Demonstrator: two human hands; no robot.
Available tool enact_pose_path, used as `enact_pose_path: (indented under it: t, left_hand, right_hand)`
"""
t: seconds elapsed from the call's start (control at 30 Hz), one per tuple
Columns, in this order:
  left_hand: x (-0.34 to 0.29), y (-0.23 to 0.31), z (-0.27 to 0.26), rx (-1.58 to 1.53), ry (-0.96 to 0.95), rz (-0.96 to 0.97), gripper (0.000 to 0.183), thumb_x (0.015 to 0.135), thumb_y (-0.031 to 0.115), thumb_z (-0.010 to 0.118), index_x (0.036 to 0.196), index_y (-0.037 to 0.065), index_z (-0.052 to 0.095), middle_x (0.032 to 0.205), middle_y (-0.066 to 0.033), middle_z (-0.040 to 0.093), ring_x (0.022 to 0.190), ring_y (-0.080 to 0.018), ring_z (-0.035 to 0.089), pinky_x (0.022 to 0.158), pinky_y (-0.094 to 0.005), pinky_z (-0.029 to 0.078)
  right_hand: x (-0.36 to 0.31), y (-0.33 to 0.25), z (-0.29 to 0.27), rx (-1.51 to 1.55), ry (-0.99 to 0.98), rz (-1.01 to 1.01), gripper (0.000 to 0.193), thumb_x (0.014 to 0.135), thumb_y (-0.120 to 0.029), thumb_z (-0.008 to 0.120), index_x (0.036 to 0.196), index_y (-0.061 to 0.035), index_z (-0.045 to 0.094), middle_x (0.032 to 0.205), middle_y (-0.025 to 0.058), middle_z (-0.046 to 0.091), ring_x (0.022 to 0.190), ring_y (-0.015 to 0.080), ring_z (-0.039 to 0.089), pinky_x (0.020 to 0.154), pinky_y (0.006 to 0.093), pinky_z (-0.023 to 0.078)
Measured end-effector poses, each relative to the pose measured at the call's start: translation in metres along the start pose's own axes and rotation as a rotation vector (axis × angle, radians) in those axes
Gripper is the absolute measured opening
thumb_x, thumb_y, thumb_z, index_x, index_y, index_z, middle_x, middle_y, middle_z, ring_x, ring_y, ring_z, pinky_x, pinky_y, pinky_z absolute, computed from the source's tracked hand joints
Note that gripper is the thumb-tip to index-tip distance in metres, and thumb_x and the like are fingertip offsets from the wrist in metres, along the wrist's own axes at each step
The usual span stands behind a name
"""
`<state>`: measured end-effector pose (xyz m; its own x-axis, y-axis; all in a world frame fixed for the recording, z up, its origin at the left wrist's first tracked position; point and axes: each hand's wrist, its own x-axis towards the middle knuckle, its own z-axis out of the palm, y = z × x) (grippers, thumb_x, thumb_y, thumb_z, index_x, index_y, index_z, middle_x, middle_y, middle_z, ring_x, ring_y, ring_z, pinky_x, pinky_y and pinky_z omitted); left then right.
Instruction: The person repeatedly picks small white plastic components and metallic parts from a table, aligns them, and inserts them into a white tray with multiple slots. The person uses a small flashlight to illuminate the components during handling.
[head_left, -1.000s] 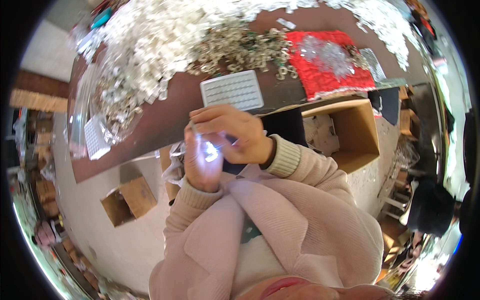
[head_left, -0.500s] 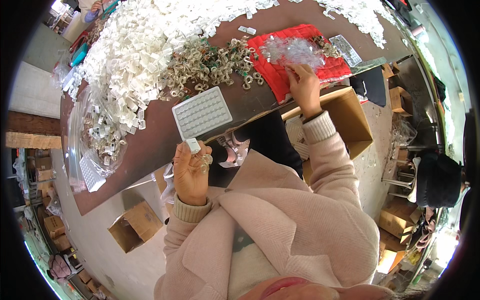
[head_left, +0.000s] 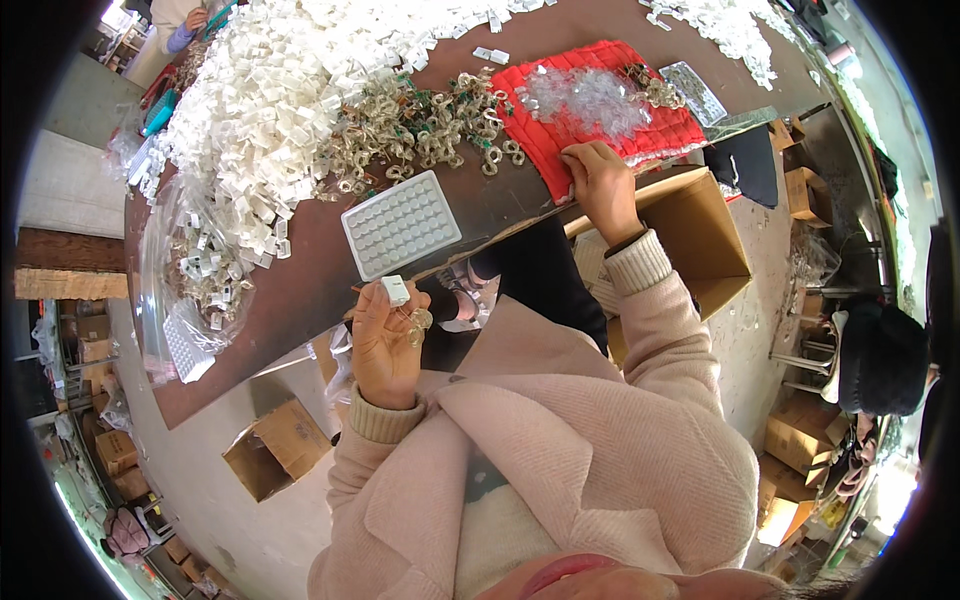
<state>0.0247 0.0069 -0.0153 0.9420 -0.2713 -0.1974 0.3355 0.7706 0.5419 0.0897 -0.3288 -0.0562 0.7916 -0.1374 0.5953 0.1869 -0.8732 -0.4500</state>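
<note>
My left hand (head_left: pixel 383 350) grips a small white plastic housing (head_left: pixel 396 291) between thumb and fingers, just off the table's near edge. A yellowish wire coil (head_left: pixel 419 322) dangles beside those fingers. My right hand (head_left: pixel 603 185) is closed in a pinch at the near edge of a padded red cloth (head_left: pixel 535 150); whatever is between its fingertips is too small to make out. Thin clear plastic pieces (head_left: pixel 590 100) lie heaped on the cloth. Between the hands, a white tray with rows of small hollows (head_left: pixel 402 226) rests on the table.
White housings (head_left: pixel 265 120) form a big heap at left, beside tangled wire coils (head_left: pixel 430 125). A clear bag (head_left: pixel 200 270) of parts lies at the left edge. Below the right arm stands an open carton (head_left: pixel 705 240). Another person's hand (head_left: pixel 195 18) shows at far left.
My right hand has drawn back from the clear pieces toward the cloth's near edge. The left hand, still holding the white housing, has shifted slightly right.
</note>
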Motion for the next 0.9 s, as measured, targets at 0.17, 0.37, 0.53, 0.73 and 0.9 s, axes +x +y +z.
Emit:
enact_pose_path:
  t: [0.17,0.37,0.53,0.73,0.9]
  left_hand:
    - [0.000,0.001,-0.003,0.008,0.013,0.030,0.019,0.101,0.019,0.061,0.113,0.004,0.062,0.103,-0.0110,0.071,0.090,-0.0237,0.065,0.078,-0.0340,0.052]
    - [0.001,0.002,0.004,-0.012,0.004,-0.007,0.017,0.102,0.021,0.060,0.107,0.005,0.063,0.098,-0.0097,0.067,0.084,-0.0210,0.060,0.081,-0.0355,0.049]
    - [-0.004,-0.002,0.003,0.062,0.090,0.007,0.021,0.103,0.025,0.058,0.104,0.005,0.064,0.097,-0.0082,0.065,0.087,-0.0181,0.057,0.082,-0.0367,0.045]
    - [-0.001,-0.007,-0.004,0.073,0.036,0.042,0.020,0.101,0.019,0.058,0.116,0.005,0.060,0.107,-0.0075,0.066,0.098,-0.0182,0.062,0.084,-0.0337,0.050]
    - [0.003,0.000,0.003,0.053,-0.003,0.021,0.019,0.097,0.016,0.066,0.113,0.004,0.065,0.107,-0.0078,0.069,0.095,-0.0166,0.062,0.086,-0.0323,0.049]
  right_hand:
    - [0.014,0.008,0.002,0.199,0.055,0.171,0.011,0.088,-0.004,0.070,0.098,-0.0015,0.072,0.092,0.0161,0.072,0.079,0.0313,0.070,0.069,0.0367,0.055]
    - [0.021,0.002,-0.002,0.592,-0.038,0.502,0.011,0.092,0.003,0.064,0.099,0.0034,0.072,0.089,0.0106,0.074,0.077,0.0162,0.072,0.067,0.0273,0.057]
    - [0.021,0.007,-0.005,0.572,0.009,0.357,0.010,0.090,0.000,0.067,0.098,0.0017,0.073,0.088,0.0096,0.074,0.078,0.0154,0.072,0.069,0.0277,0.057]
    - [0.023,0.009,-0.006,0.348,0.008,0.239,0.012,0.084,-0.005,0.075,0.096,-0.0028,0.074,0.090,0.0146,0.073,0.081,0.0244,0.072,0.071,0.0324,0.055]
    - [0.027,0.008,-0.006,0.258,0.078,0.242,0.010,0.086,0.000,0.068,0.095,-0.0014,0.073,0.091,0.0160,0.070,0.084,0.0314,0.069,0.076,0.0370,0.053]
